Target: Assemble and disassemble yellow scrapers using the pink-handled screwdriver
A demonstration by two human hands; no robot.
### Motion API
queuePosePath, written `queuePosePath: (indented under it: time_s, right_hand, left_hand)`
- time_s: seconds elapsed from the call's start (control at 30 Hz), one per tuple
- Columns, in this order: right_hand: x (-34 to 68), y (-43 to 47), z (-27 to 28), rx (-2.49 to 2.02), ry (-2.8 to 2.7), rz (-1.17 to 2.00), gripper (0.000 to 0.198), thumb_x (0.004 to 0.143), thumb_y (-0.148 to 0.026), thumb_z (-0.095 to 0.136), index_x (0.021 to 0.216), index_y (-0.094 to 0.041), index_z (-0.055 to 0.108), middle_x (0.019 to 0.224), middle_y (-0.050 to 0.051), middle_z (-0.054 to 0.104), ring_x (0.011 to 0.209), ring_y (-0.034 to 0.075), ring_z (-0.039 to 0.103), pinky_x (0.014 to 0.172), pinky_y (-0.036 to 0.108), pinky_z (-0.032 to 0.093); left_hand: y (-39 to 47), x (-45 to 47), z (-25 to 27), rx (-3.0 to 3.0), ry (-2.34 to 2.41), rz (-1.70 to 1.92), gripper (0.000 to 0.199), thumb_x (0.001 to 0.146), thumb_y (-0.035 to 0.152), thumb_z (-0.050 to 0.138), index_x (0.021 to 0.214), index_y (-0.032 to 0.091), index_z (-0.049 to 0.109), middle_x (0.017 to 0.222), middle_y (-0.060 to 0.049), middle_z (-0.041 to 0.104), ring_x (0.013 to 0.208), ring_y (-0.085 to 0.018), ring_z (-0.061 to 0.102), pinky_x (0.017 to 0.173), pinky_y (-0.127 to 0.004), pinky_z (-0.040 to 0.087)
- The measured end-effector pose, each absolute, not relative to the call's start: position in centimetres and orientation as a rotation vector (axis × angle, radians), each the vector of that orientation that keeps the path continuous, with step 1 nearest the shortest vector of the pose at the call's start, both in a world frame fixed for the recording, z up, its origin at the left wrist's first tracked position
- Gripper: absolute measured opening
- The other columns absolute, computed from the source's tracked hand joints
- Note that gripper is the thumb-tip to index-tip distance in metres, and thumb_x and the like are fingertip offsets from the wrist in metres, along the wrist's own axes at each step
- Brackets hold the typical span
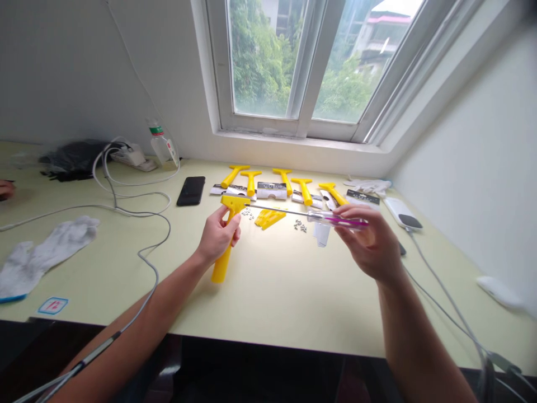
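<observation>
My left hand (218,234) is closed around the neck of a yellow scraper handle (221,267), its wide head up. In my right hand (369,240) is a screwdriver (316,216) with a clear and purple grip. Its long shaft runs left, and the tip meets or nearly meets the side of the scraper head. Behind and between the hands lie small nuts (248,214), loose yellow plastic pieces (271,218), a pile of small screws (300,225) and thin metal blades (321,235).
Several yellow scraper handles (307,193) lie on printed cards (272,191) along the back. A black phone (191,191), plastic bottle (163,148) and white glove (46,254) are on the left. Cables (142,254) cross the table. At right sits a white device (403,214). Another person's hand (5,190) shows far left.
</observation>
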State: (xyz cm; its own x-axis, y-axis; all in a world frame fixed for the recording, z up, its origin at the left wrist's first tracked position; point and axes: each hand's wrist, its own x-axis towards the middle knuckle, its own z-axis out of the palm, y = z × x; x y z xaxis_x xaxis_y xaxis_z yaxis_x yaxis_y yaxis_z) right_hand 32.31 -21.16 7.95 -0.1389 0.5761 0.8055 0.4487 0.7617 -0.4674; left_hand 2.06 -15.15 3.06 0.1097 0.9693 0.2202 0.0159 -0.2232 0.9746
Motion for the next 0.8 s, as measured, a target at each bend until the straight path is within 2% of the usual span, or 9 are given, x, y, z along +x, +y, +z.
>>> queuePosePath:
  time_s: [0.2, 0.27, 0.33, 0.4, 0.47, 0.57, 0.63, 0.73, 0.8]
  right_hand:
    - [31.3, -22.6, 8.8, -0.837, -1.824, -0.253, 0.031, 0.077, -0.011, 0.075, 0.103, -0.026, 0.067, 0.105, 0.005, 0.071, 0.096, 0.023, 0.069, 0.088, 0.042, 0.056]
    - [31.2, -22.8, 8.5, -0.951, -1.751, -0.317, 0.023, 0.079, -0.022, 0.076, 0.101, -0.026, 0.068, 0.094, 0.004, 0.072, 0.08, 0.02, 0.07, 0.073, 0.035, 0.057]
    - [31.2, -22.6, 8.1, -1.17, -1.62, -0.33, 0.013, 0.087, -0.035, 0.068, 0.093, -0.024, 0.069, 0.071, 0.001, 0.068, 0.056, 0.014, 0.061, 0.053, 0.029, 0.048]
    - [31.5, -22.3, 7.8, -1.376, -1.511, -0.231, 0.028, 0.096, -0.044, 0.053, 0.086, -0.021, 0.067, 0.053, -0.003, 0.054, 0.043, 0.011, 0.048, 0.043, 0.026, 0.037]
    - [31.9, -22.0, 7.7, -1.423, -1.504, -0.002, 0.031, 0.098, -0.046, 0.047, 0.092, -0.021, 0.064, 0.052, -0.004, 0.049, 0.042, 0.01, 0.045, 0.042, 0.025, 0.035]
    - [32.5, -21.5, 7.7, -1.229, -1.599, 0.306, 0.031, 0.09, -0.045, 0.061, 0.113, -0.025, 0.055, 0.088, 0.002, 0.064, 0.058, 0.013, 0.059, 0.053, 0.028, 0.05]
    - [32.8, -21.3, 7.7, -1.183, -1.612, 0.368, 0.037, 0.085, -0.045, 0.068, 0.114, -0.026, 0.053, 0.104, 0.005, 0.064, 0.069, 0.015, 0.064, 0.062, 0.032, 0.055]
    - [33.1, -20.9, 7.4, -1.446, -1.504, 0.363, 0.03, 0.092, -0.053, 0.054, 0.098, -0.023, 0.058, 0.069, 0.0, 0.06, 0.051, 0.013, 0.055, 0.05, 0.029, 0.049]
    - [33.3, -20.5, 7.2, -1.508, -1.505, 0.462, 0.034, 0.094, -0.055, 0.05, 0.102, -0.023, 0.058, 0.064, -0.002, 0.058, 0.051, 0.014, 0.055, 0.049, 0.028, 0.048]
  left_hand:
    - [-15.0, 2.0, 3.1, 1.433, 0.987, 1.252, 0.034, 0.088, 0.031, 0.061, 0.119, 0.017, 0.058, 0.049, 0.007, 0.048, 0.037, -0.009, 0.045, 0.034, -0.017, 0.034]
    - [-15.0, 1.9, 3.2, 1.436, 0.982, 1.242, 0.034, 0.089, 0.031, 0.061, 0.119, 0.017, 0.057, 0.05, 0.007, 0.05, 0.036, -0.009, 0.045, 0.034, -0.017, 0.035]
    - [-15.1, 1.9, 3.3, 1.45, 0.986, 1.229, 0.034, 0.089, 0.032, 0.061, 0.119, 0.016, 0.057, 0.05, 0.006, 0.051, 0.035, -0.009, 0.044, 0.035, -0.018, 0.035]
    - [-15.3, 1.9, 3.3, 1.469, 1.001, 1.218, 0.033, 0.089, 0.032, 0.061, 0.117, 0.016, 0.057, 0.049, 0.006, 0.052, 0.035, -0.008, 0.043, 0.035, -0.017, 0.035]
    - [-15.4, 1.9, 3.2, 1.477, 1.016, 1.22, 0.031, 0.088, 0.031, 0.062, 0.115, 0.016, 0.057, 0.047, 0.007, 0.051, 0.035, -0.008, 0.043, 0.035, -0.017, 0.035]
    - [-15.3, 2.0, 3.1, 1.471, 1.013, 1.214, 0.028, 0.088, 0.032, 0.062, 0.111, 0.017, 0.056, 0.047, 0.007, 0.051, 0.035, -0.009, 0.043, 0.035, -0.017, 0.035]
    - [-15.2, 2.1, 3.1, 1.464, 1.01, 1.209, 0.026, 0.089, 0.032, 0.061, 0.109, 0.017, 0.056, 0.048, 0.007, 0.052, 0.035, -0.009, 0.044, 0.035, -0.017, 0.035]
    - [-15.1, 2.0, 3.1, 1.45, 1.002, 1.216, 0.026, 0.089, 0.033, 0.061, 0.109, 0.018, 0.056, 0.048, 0.007, 0.052, 0.035, -0.009, 0.044, 0.035, -0.017, 0.035]
    - [-15.0, 2.0, 3.1, 1.443, 1.016, 1.237, 0.026, 0.088, 0.033, 0.062, 0.109, 0.018, 0.056, 0.048, 0.007, 0.051, 0.035, -0.009, 0.044, 0.035, -0.017, 0.035]
